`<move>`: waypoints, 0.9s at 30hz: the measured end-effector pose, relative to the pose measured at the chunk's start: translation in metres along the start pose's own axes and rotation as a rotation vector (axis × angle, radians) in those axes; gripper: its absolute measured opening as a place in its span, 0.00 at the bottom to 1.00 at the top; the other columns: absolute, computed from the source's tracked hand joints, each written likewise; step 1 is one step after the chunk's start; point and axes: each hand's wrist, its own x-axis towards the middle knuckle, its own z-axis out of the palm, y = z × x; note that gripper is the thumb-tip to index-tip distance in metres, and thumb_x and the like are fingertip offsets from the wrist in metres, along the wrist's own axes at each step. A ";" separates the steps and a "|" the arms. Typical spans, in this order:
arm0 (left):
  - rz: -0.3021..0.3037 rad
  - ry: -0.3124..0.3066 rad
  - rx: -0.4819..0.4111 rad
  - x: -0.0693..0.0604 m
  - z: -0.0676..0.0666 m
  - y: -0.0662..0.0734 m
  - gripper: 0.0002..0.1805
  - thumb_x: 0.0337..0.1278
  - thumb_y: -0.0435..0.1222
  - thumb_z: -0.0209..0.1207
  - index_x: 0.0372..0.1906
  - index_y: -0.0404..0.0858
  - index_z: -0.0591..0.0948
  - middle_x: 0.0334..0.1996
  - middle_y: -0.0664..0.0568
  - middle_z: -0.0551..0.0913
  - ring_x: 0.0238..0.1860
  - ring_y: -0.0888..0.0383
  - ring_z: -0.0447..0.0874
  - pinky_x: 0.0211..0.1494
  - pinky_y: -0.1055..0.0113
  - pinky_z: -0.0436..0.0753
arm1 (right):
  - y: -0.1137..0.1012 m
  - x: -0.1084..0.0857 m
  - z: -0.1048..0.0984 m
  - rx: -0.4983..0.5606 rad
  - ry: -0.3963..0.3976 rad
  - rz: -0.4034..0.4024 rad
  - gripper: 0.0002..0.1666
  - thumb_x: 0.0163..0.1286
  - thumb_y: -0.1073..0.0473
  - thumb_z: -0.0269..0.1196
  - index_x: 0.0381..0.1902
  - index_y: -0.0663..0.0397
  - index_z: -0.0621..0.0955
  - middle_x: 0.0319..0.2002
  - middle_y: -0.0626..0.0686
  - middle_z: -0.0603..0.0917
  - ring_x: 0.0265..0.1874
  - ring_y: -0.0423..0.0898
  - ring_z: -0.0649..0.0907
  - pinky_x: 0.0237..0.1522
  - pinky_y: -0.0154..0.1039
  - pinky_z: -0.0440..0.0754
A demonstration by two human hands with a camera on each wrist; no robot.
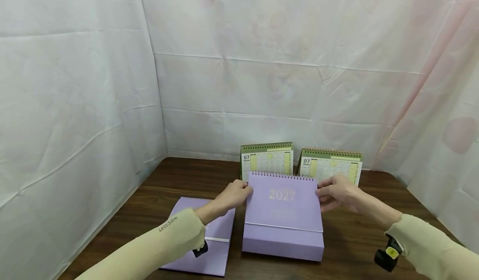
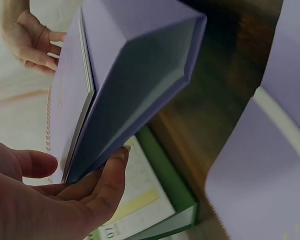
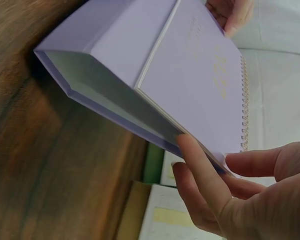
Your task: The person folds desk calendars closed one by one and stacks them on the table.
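A purple 2027 desk calendar (image 1: 283,207) stands on its folded base, its spiral binding along the top edge. My left hand (image 1: 233,196) grips its upper left edge; in the left wrist view, the thumb lies at the cover side with the fingers (image 2: 107,192) behind. At the opposite edge, my right hand (image 1: 338,193) pinches the calendar between thumb and fingers (image 3: 205,172). The base forms a hollow wedge, open at the sides. A second purple calendar (image 1: 220,257) with a white band lies flat to the left, partly covered by my left forearm.
Two green-topped calendars, the left one (image 1: 267,161) and the right one (image 1: 331,167), stand behind the purple one, showing month pages marked 07. The dark wooden table (image 1: 202,176) meets white cloth (image 1: 239,88) at the back and sides.
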 end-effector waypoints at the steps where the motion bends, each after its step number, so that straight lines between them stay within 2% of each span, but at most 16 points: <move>1: -0.016 -0.014 -0.002 0.001 0.002 -0.002 0.20 0.61 0.34 0.46 0.12 0.44 0.63 0.10 0.58 0.65 0.12 0.64 0.60 0.18 0.73 0.61 | 0.004 0.002 0.000 0.006 -0.001 0.013 0.28 0.68 0.69 0.56 0.61 0.83 0.65 0.32 0.59 0.85 0.32 0.48 0.85 0.39 0.50 0.86; 6: -0.093 -0.060 -0.009 0.005 0.014 -0.010 0.19 0.59 0.32 0.48 0.12 0.41 0.68 0.11 0.53 0.70 0.14 0.61 0.67 0.20 0.70 0.72 | 0.019 0.008 0.001 0.004 -0.001 0.057 0.25 0.65 0.69 0.58 0.57 0.81 0.69 0.27 0.57 0.83 0.27 0.46 0.83 0.36 0.50 0.87; 11: -0.129 -0.073 0.006 0.008 0.024 -0.017 0.16 0.59 0.32 0.49 0.16 0.36 0.75 0.14 0.49 0.74 0.15 0.58 0.73 0.28 0.59 0.84 | 0.031 0.014 0.003 -0.018 -0.008 0.066 0.22 0.64 0.69 0.58 0.53 0.81 0.72 0.23 0.56 0.80 0.25 0.46 0.82 0.34 0.48 0.87; 16: -0.133 -0.078 0.029 0.012 0.030 -0.022 0.13 0.60 0.30 0.50 0.21 0.31 0.77 0.14 0.47 0.75 0.15 0.55 0.76 0.32 0.54 0.86 | 0.041 0.021 0.005 -0.045 -0.011 0.080 0.19 0.65 0.69 0.58 0.50 0.80 0.76 0.23 0.55 0.81 0.23 0.44 0.82 0.32 0.46 0.87; 19: -0.126 -0.090 0.065 0.013 0.031 -0.023 0.12 0.59 0.30 0.51 0.20 0.34 0.72 0.17 0.45 0.76 0.17 0.49 0.81 0.31 0.54 0.86 | 0.044 0.026 0.007 -0.062 0.001 0.082 0.17 0.65 0.69 0.58 0.47 0.79 0.78 0.23 0.55 0.80 0.22 0.44 0.82 0.31 0.46 0.87; 23: -0.119 -0.122 0.133 0.015 0.033 -0.026 0.13 0.56 0.30 0.54 0.19 0.38 0.68 0.21 0.40 0.80 0.25 0.40 0.86 0.30 0.54 0.86 | 0.050 0.032 0.011 -0.070 0.014 0.096 0.15 0.64 0.70 0.59 0.45 0.79 0.79 0.22 0.56 0.81 0.21 0.45 0.83 0.30 0.46 0.87; 27: -0.110 -0.149 0.186 0.017 0.034 -0.029 0.13 0.55 0.29 0.54 0.18 0.38 0.68 0.22 0.35 0.83 0.26 0.38 0.87 0.29 0.54 0.86 | 0.054 0.036 0.015 -0.078 0.039 0.118 0.13 0.63 0.70 0.59 0.42 0.78 0.81 0.22 0.56 0.81 0.20 0.46 0.84 0.28 0.46 0.87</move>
